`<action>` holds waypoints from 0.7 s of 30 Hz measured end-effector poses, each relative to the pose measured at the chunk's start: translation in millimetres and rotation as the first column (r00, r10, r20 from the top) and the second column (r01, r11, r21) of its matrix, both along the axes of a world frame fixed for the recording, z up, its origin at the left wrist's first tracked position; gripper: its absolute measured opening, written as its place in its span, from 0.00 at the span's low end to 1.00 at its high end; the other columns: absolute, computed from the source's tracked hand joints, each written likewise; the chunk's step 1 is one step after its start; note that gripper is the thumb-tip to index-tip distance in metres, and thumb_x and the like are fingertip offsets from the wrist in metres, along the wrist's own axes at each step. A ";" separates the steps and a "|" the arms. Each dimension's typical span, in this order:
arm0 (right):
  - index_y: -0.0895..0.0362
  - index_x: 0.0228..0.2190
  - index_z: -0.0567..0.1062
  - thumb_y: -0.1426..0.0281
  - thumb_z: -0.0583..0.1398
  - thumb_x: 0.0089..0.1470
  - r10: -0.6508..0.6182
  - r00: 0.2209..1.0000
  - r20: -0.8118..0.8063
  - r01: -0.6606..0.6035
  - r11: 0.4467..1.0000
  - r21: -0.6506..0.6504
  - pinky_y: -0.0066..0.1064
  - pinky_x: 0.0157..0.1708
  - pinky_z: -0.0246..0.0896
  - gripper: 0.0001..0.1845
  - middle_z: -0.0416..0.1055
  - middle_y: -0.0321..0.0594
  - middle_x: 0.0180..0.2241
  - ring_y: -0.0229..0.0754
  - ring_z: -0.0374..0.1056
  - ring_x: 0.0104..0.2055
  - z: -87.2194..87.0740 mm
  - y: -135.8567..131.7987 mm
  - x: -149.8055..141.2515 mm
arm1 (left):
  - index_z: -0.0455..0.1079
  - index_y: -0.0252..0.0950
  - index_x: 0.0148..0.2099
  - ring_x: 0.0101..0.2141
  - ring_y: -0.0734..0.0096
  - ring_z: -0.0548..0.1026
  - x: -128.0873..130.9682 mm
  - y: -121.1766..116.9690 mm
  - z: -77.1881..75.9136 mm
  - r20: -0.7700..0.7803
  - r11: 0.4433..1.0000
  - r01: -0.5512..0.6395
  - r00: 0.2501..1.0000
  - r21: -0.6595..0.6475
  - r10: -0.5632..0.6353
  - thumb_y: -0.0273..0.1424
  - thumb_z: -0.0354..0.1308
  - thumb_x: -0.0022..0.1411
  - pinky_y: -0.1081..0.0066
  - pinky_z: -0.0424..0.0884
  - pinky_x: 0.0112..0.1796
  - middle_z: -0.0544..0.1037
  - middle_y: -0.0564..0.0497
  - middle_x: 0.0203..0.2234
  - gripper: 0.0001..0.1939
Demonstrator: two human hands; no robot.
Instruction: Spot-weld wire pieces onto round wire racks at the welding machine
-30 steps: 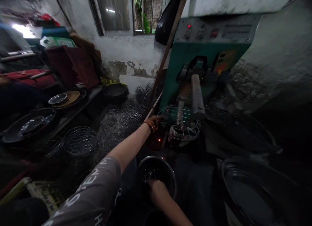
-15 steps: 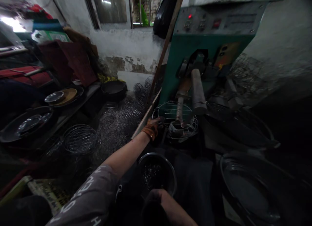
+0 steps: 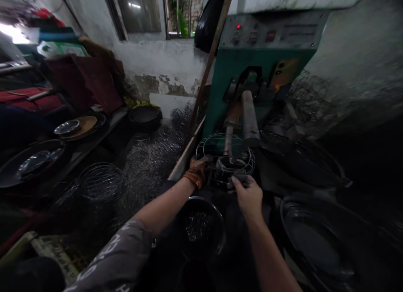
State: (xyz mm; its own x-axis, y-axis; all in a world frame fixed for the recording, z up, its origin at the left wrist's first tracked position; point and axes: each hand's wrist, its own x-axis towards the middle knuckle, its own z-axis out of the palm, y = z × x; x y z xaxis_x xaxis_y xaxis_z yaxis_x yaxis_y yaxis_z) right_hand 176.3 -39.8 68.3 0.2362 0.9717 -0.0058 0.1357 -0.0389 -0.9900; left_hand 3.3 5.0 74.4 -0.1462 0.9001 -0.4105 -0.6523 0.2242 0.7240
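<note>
A round wire rack [image 3: 217, 136] sits under the electrode arm of the green machine [image 3: 214, 86]. My left hand [image 3: 200, 169], in a brown worn glove, is closed on the rack's left rim. Bare and with darkened fingertips, my right hand [image 3: 248, 193] pinches at the rack's near edge, below the lower electrode [image 3: 228, 143]. Whatever lies between those fingertips is too small and dark to make out. Just below the hands, a dark metal bowl [image 3: 223, 237] holds small shiny metal pieces [image 3: 197, 227].
A heap of wire racks [image 3: 147, 157] lies on the floor to the left, with a round wire rack [image 3: 100, 182] nearer me. Wide pans [image 3: 317, 237] stand at the right. A wooden board [image 3: 189, 147] leans beside the machine. A bench [image 3: 103, 128] at left carries dishes.
My right hand has come up out of the bowl to the rack's near edge. My left hand keeps hold of the rim. The view has shifted slightly.
</note>
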 end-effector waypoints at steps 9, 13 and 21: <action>0.53 0.28 0.72 0.44 0.63 0.43 -0.034 0.980 0.198 0.045 0.998 -0.048 0.32 0.16 0.60 0.26 0.72 0.35 0.16 0.41 0.64 0.14 -21.3 17.5 -8.7 | 0.69 0.40 0.48 0.30 0.68 0.78 17.0 9.0 -19.5 0.037 0.990 -0.092 0.995 -0.103 0.096 0.26 0.72 0.49 0.69 0.73 0.35 0.78 0.52 0.29 0.24; 0.54 0.31 0.74 0.43 0.62 0.44 -0.060 0.983 0.172 0.070 0.996 -0.055 0.33 0.18 0.65 0.27 0.74 0.37 0.17 0.43 0.68 0.16 -22.3 18.7 -6.9 | 0.70 0.41 0.45 0.34 0.67 0.79 17.6 10.3 -32.4 0.018 0.993 -0.111 0.994 -0.035 0.112 0.28 0.74 0.46 0.68 0.74 0.37 0.80 0.51 0.34 0.24; 0.54 0.29 0.72 0.47 0.67 0.38 -0.108 0.993 0.050 0.109 0.994 -0.012 0.36 0.22 0.72 0.25 0.74 0.37 0.20 0.46 0.73 0.22 -27.6 20.7 -6.8 | 0.69 0.38 0.40 0.29 0.70 0.77 14.5 14.7 -38.6 0.072 0.993 -0.097 0.992 -0.064 0.101 0.27 0.73 0.47 0.70 0.73 0.34 0.78 0.52 0.30 0.18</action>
State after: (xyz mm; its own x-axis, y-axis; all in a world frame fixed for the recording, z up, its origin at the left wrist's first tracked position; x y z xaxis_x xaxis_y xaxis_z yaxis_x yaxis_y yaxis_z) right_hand 169.5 -19.1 40.7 0.3404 0.9403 -0.0056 0.1781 -0.0703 -0.9815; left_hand 17.9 19.7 35.8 -0.2005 0.8558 -0.4769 -0.7253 0.1976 0.6595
